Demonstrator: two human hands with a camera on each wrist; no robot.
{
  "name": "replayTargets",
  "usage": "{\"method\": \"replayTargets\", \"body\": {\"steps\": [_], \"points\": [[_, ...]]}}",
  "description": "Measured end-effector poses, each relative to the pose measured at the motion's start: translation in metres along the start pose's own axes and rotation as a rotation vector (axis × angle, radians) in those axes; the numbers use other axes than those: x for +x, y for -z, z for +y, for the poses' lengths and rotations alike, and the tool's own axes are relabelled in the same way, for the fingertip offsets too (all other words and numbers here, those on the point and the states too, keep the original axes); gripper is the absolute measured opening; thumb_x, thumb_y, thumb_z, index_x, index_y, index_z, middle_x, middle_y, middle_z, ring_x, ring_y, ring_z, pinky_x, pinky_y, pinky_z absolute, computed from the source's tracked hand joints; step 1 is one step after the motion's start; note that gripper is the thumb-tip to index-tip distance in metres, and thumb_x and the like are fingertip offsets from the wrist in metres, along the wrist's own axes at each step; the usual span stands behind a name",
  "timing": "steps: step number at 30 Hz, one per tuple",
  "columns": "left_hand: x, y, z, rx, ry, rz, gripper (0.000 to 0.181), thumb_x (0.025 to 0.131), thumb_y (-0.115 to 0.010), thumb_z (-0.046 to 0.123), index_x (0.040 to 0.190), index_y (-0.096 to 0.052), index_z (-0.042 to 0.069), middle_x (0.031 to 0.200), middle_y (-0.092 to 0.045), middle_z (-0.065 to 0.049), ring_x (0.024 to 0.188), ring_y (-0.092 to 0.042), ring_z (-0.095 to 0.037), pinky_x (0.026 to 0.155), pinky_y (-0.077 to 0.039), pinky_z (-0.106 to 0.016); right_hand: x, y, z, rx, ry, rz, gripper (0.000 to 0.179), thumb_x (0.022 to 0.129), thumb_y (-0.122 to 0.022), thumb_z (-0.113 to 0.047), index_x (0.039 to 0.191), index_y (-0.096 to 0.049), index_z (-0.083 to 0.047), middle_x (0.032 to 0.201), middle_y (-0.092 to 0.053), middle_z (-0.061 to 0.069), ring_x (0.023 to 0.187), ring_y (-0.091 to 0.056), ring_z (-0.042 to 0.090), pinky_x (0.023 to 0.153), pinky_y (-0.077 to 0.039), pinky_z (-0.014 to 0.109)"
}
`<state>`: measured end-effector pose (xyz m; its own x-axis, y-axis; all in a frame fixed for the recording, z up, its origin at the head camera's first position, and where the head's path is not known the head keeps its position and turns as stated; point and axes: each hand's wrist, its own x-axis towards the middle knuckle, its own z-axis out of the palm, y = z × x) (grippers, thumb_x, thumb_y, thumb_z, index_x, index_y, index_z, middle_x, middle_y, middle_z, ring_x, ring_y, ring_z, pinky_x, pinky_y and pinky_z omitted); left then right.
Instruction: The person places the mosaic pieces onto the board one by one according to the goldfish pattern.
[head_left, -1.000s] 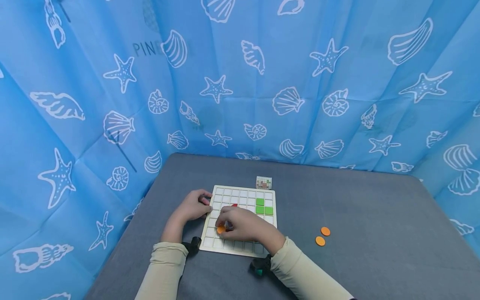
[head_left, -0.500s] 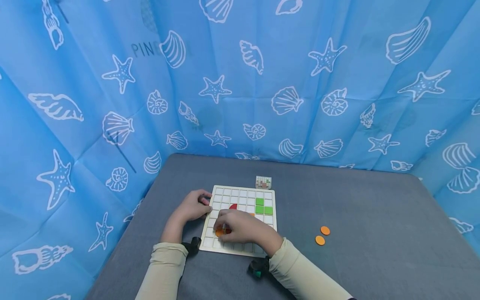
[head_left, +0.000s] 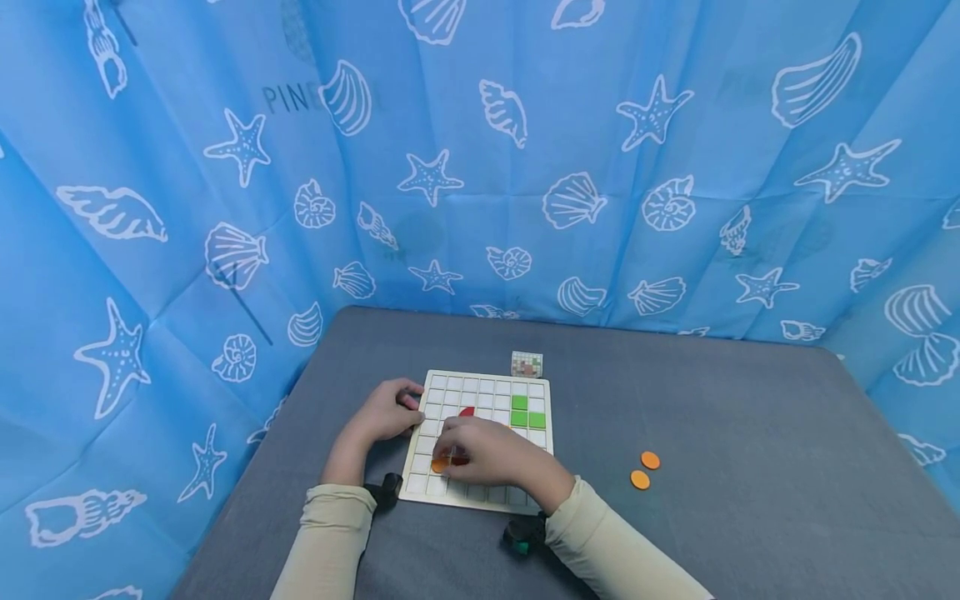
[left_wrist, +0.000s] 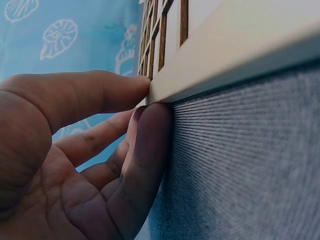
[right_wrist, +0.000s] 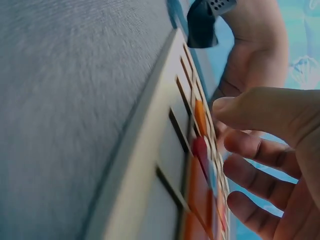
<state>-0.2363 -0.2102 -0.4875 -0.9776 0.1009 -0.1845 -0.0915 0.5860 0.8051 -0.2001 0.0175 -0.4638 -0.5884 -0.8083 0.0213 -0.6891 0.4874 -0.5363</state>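
Note:
My left hand [head_left: 388, 412] holds the left edge of a white grid board [head_left: 417, 484]. The left wrist view shows its thumb on the pale rim [left_wrist: 210, 75], with a fingertip against the edge below. Over the board's lower left part, my right hand [head_left: 487, 452] hovers with loosely bent fingers around an orange piece [head_left: 438, 466] lying in the grid. In the right wrist view its thumb [right_wrist: 245, 107] is close beside that orange piece [right_wrist: 200, 117], and nothing shows between thumb and fingers. A dark red piece [right_wrist: 199, 148] lies next to it. The right hand hides the board's middle.
Green squares [head_left: 519, 419] and a red quarter-round piece [head_left: 467, 412] lie on the board's upper part. A small printed grid card [head_left: 527, 364] is behind the board. Two orange discs [head_left: 640, 480] lie on the grey table [head_left: 712, 417] to the right. A blue curtain [head_left: 480, 208] hangs behind.
The right hand releases the orange piece into the grid's lower left and shifts slightly to the right. The left hand stays on the board's edge.

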Motion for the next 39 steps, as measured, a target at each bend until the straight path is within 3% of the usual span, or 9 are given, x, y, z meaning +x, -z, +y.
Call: {"method": "replayTargets", "body": {"steps": [7, 14, 20, 31, 39], "points": [[-0.001, -0.002, 0.001, -0.011, 0.010, 0.016, 0.044, 0.091, -0.075, 0.001, 0.134, -0.066, 0.000, 0.096, -0.063, -0.012, 0.075, -0.062, -0.020, 0.064, -0.059, -0.032, -0.031, 0.021, 0.015, 0.019, -0.035, 0.080, 0.016, 0.099, -0.074, -0.019, 0.114, -0.080, -0.013, 0.109, -0.071, 0.001, 0.091, -0.064, 0.015, 0.081, -0.056, 0.027], [-0.002, -0.002, -0.002, -0.003, 0.011, 0.009, 0.045, 0.092, -0.075, 0.002, 0.135, -0.065, 0.000, 0.097, -0.063, -0.012, 0.077, -0.062, -0.021, 0.064, -0.059, -0.032, -0.077, 0.044, 0.040, 0.099, -0.114, 0.171, 0.018, 0.098, -0.074, -0.013, 0.115, -0.079, -0.008, 0.111, -0.072, 0.008, 0.091, -0.065, 0.024, 0.076, -0.058, 0.037], [-0.001, -0.002, -0.003, -0.007, 0.018, 0.011, 0.044, 0.092, -0.075, 0.004, 0.134, -0.066, 0.001, 0.098, -0.064, -0.012, 0.076, -0.062, -0.021, 0.064, -0.058, -0.032, -0.119, 0.061, 0.063, 0.060, -0.212, 0.214, 0.026, 0.098, -0.074, -0.009, 0.123, -0.075, -0.006, 0.106, -0.069, 0.006, 0.088, -0.061, 0.019, 0.068, -0.051, 0.029], [0.000, 0.000, 0.003, 0.005, 0.006, 0.010, 0.044, 0.091, -0.075, 0.003, 0.134, -0.066, 0.001, 0.096, -0.064, -0.012, 0.073, -0.062, -0.021, 0.063, -0.058, -0.032, -0.188, 0.071, 0.100, 0.056, -0.318, 0.246, 0.023, 0.097, -0.073, -0.007, 0.120, -0.076, -0.007, 0.112, -0.069, 0.006, 0.090, -0.060, 0.014, 0.071, -0.052, 0.032], [0.001, -0.003, -0.002, 0.001, 0.019, 0.005, 0.044, 0.092, -0.075, 0.003, 0.135, -0.066, 0.002, 0.097, -0.064, -0.012, 0.075, -0.062, -0.021, 0.063, -0.058, -0.032, -0.220, 0.073, 0.111, 0.063, -0.388, 0.211, 0.027, 0.094, -0.073, -0.005, 0.120, -0.076, -0.011, 0.116, -0.065, 0.003, 0.091, -0.057, 0.009, 0.071, -0.048, 0.029]]}}
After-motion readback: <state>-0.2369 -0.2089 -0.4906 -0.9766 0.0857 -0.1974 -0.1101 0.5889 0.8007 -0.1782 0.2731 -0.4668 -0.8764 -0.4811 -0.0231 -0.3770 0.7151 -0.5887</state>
